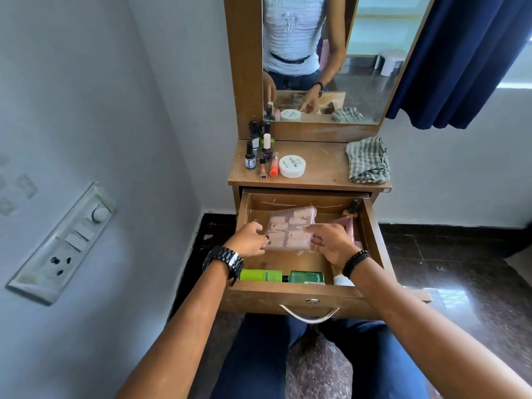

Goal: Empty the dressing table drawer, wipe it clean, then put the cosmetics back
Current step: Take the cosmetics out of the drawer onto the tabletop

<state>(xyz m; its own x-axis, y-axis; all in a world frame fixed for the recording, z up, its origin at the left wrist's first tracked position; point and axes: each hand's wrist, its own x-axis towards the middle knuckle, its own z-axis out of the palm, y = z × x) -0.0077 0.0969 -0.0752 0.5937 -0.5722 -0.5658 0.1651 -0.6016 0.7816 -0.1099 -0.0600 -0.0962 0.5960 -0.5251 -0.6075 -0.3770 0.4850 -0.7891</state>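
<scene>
Clear packet (pixel 290 227) pinched at 2 sides by left hand (pixel 250 239) and right hand (pixel 331 243) over drawer (pixel 374 226). Level lift advised; to be set on tabletop (pixel 322 162).

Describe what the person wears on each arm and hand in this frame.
Both forearms are bare, with no sleeves in view. The left wrist carries a chunky black link-bracelet watch with a pale patch on its band. The right wrist carries a bracelet of round black beads. No gloves on the left hand or right hand; no rings are discernible.
</scene>
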